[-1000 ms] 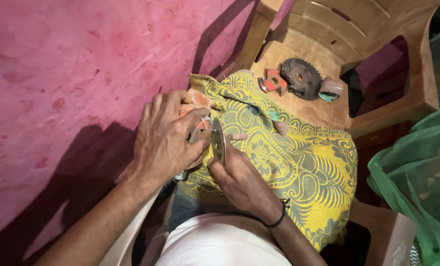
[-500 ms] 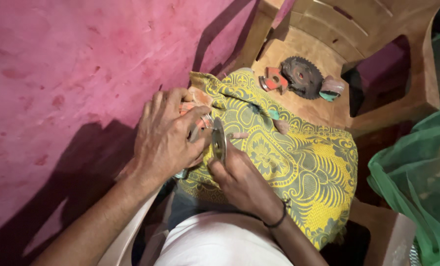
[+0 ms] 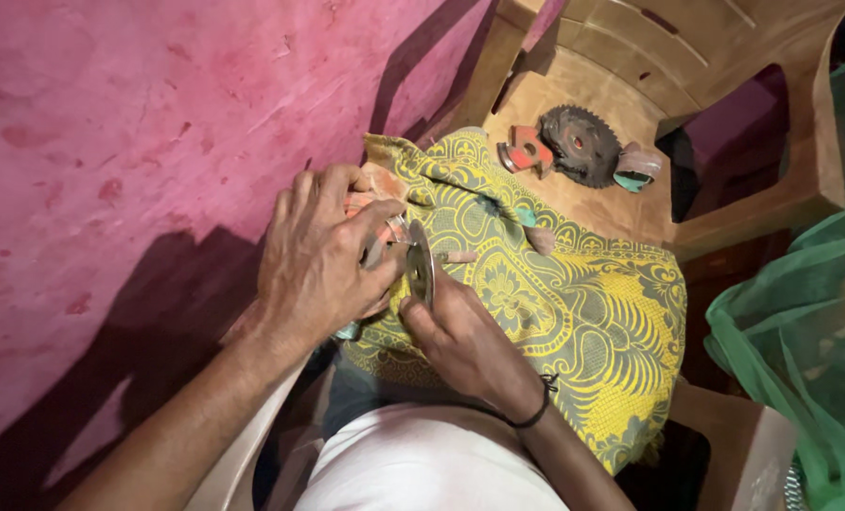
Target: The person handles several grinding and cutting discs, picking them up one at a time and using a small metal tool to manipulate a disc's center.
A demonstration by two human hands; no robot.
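Observation:
My left hand [image 3: 320, 255] curls over a small metal part [image 3: 385, 237] with an orange piece behind it, pressing it against a thin metal disc [image 3: 421, 265]. My right hand [image 3: 460, 331] grips that disc on edge from below, fingers closed on its rim. Both hands work above a yellow and grey patterned cloth [image 3: 555, 312] spread over my lap. What lies under my left palm is hidden. A black band circles my right wrist.
A brown plastic chair [image 3: 631, 66] stands ahead, its seat holding a rusty toothed saw blade [image 3: 579, 144], a red metal piece [image 3: 527, 151] and a small teal and pink item [image 3: 636, 167]. A pink wall [image 3: 110, 142] fills the left. Green mesh fabric [image 3: 810, 341] hangs at the right.
The hands have barely shifted; my left fingers adjusted slightly over the small part while the disc stayed upright in my right hand.

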